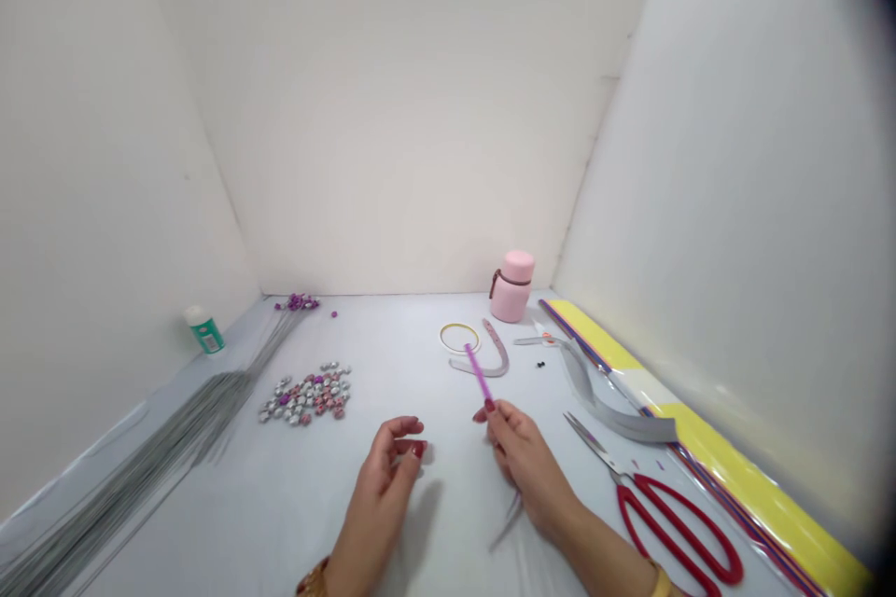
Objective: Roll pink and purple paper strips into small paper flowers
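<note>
My right hand (522, 452) pinches a narrow purple paper strip (478, 373) between thumb and fingertips. The strip points up and away from me, and thin greyish-purple tails (513, 513) show below the palm; I cannot tell if they belong to it. Beside it on the left, my left hand (392, 466) hovers over the table with fingers curved and apart, holding nothing visible. Beyond the strip's tip lie a roll of tape (442, 338) and a curled pinkish-grey strip (502, 356). Left of my left hand is a pile of silver, pink and purple folded stars (304, 396).
Red-handled scissors (623, 476) lie at right, beside a long grey strip (616, 420) and yellow sheets (742, 466). A pink flask (512, 289) stands at the back. Wire stems (161, 438) with purple tips and a green-and-white glue stick (206, 333) are at left.
</note>
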A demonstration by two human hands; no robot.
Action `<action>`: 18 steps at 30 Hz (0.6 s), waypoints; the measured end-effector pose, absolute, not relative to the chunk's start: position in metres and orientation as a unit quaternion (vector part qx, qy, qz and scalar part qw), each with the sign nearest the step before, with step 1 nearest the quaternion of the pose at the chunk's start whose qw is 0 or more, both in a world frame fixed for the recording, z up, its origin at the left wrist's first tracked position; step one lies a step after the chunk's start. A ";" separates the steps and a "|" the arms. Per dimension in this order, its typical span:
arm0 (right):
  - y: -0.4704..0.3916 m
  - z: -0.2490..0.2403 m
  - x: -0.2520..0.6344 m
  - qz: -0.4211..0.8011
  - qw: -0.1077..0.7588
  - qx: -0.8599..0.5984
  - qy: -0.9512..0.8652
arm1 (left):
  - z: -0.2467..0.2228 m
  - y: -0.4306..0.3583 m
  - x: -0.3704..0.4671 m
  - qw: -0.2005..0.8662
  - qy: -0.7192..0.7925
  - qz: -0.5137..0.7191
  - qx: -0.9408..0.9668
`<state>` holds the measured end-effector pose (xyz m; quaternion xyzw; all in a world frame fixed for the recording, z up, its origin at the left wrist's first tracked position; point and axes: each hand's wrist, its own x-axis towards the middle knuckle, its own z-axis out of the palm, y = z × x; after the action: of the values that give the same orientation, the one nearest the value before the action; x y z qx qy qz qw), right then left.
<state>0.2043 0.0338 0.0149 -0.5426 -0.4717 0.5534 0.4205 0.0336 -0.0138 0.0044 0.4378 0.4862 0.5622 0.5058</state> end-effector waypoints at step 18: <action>0.016 0.013 0.199 0.709 0.179 -0.385 -0.563 | 0.008 0.002 -0.017 -0.037 0.502 0.278 0.818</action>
<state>0.1990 0.0162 0.0134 -0.3854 -0.5633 0.7085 0.1792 -0.0170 0.0015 0.0078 0.8182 0.5017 0.2783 -0.0374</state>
